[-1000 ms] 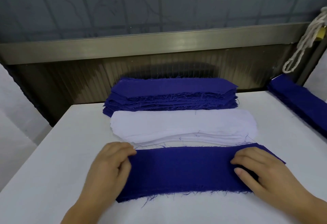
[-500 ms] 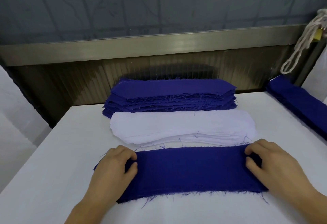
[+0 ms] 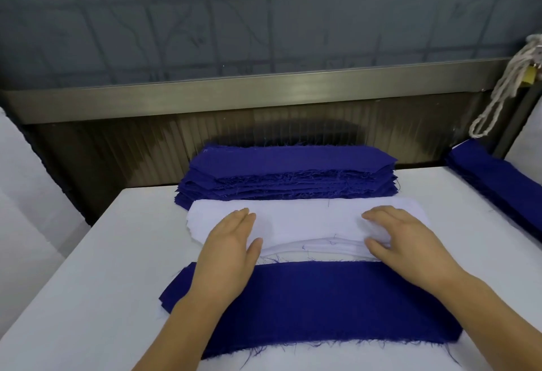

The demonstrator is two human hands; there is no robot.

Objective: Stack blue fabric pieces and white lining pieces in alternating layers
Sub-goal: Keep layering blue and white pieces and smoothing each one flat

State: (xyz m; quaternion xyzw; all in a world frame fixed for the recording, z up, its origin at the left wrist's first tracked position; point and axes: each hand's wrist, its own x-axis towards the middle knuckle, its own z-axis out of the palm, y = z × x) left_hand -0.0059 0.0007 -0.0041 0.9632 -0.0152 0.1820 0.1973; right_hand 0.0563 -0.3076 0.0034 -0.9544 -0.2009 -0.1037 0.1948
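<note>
1. A long frayed-edged blue woven fabric piece [image 3: 322, 303] lies flat near the front of the white worktop [image 3: 102, 282], long axis left to right.
2. Just behind it sits the smooth white lining stack [image 3: 305, 218], then the blue fabric stack [image 3: 287, 171].
3. Left hand [image 3: 231, 241] lies flat on the lining, grip released; right hand [image 3: 401, 238] pinches the top lining sheet.
4. A ribbed metal wall panel [image 3: 117, 148] rises behind.

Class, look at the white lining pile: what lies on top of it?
Both hands rest on the white pile: left hand flat, right hand with fingers bent on its top piece. The fabric beneath the palms is hidden.
</note>
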